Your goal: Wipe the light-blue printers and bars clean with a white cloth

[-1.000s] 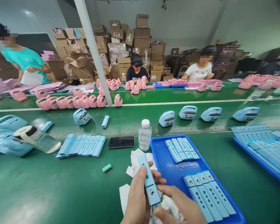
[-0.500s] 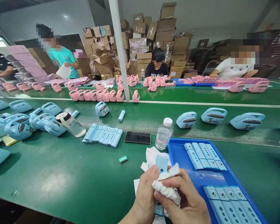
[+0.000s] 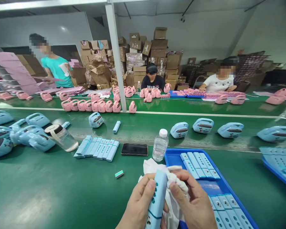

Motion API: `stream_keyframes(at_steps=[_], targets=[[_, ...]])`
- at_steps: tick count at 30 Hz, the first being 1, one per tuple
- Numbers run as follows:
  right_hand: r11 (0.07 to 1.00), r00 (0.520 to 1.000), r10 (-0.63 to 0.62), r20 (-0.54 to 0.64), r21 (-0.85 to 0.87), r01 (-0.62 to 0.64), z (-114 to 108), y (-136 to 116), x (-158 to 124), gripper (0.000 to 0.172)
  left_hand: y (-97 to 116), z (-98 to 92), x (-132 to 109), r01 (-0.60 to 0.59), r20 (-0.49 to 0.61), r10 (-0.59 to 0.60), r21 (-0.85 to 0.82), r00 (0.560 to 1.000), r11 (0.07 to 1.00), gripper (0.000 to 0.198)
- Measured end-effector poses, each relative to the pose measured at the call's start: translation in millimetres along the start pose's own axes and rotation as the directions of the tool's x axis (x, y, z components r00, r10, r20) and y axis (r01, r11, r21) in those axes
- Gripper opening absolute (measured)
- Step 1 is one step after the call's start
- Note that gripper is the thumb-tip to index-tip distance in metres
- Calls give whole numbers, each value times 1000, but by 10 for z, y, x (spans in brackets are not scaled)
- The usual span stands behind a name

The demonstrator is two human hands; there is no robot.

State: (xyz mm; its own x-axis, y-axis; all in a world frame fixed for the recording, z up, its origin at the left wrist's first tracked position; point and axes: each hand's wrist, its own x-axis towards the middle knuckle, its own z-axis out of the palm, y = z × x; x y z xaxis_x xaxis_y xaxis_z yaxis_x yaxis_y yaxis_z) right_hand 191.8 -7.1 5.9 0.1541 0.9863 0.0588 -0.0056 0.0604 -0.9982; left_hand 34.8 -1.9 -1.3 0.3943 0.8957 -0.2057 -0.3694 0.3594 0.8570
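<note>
My left hand [image 3: 143, 198] is closed round a long light-blue plastic casing [image 3: 158, 194] with dark round button marks and a small printed figure near its lower end. The casing stands tilted, its top end up. Bunched white tissue [image 3: 180, 184] is pinched in my right hand [image 3: 194, 200], right beside the casing's edge. Part of the tissue hangs down between the hands. Under and behind them lies more white paper [image 3: 151, 165]. At the right, a blue tray [image 3: 209, 187] carries two rows of similar light-blue casings [image 3: 189, 165].
Left of a black phone [image 3: 134, 149] lies a row of blue casings [image 3: 97, 148]. A clear bottle [image 3: 160, 146] stands by the tray, and a jug [image 3: 62, 136] lies tilted. A small green-white block [image 3: 119, 174] rests nearby. Blue handled shells [image 3: 203, 125] line the bench; people work opposite.
My hands have turned the casing so its button side shows. The tissue has moved from across its front to its right edge. The view has tilted up and shifted right.
</note>
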Motion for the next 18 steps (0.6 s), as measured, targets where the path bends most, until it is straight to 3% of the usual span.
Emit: stream_keyframes(at_steps=[2, 4, 5, 7, 10, 12, 13, 15, 17, 18], targets=[[999, 993, -11, 116, -48, 16, 12, -101, -7, 36, -12, -42, -25, -81, 95, 71, 111, 993, 990, 56], [990, 959, -19, 283, -125, 57, 23, -163, 25, 34, -47, -89, -35, -89, 178, 62, 148, 982, 985, 55], [988, 950, -11, 311, -143, 59, 26, -175, 61, 36, -64, -112, -36, -69, 204, 37, 148, 978, 987, 56], [992, 971, 34, 236, -125, -4, 31, -161, 152, 46, -78, -150, -34, -9, 233, -22, 132, 972, 991, 58], [986, 986, 165, 34, 4, -165, 56, -96, 253, 56, -32, -176, -20, 31, 230, -48, 80, 972, 996, 61], [972, 975, 223, 23, 72, -224, 92, -61, 256, 59, 19, -172, 5, 58, 200, -69, 58, 977, 997, 61], [977, 978, 203, 56, 59, -206, 112, -49, 243, 58, 38, -167, 22, 63, 176, -74, 67, 982, 996, 58], [996, 988, 0, 157, -84, 13, 144, -30, 219, 46, 49, -156, 66, 14, 124, -28, 115, 992, 993, 54], [928, 950, -206, 234, -261, 265, 157, -15, 234, 38, 24, -155, 112, -27, 110, 11, 148, 994, 989, 55], [912, 950, -211, 230, -303, 276, 155, -9, 261, 42, 5, -160, 132, -22, 113, 6, 143, 994, 990, 58]])
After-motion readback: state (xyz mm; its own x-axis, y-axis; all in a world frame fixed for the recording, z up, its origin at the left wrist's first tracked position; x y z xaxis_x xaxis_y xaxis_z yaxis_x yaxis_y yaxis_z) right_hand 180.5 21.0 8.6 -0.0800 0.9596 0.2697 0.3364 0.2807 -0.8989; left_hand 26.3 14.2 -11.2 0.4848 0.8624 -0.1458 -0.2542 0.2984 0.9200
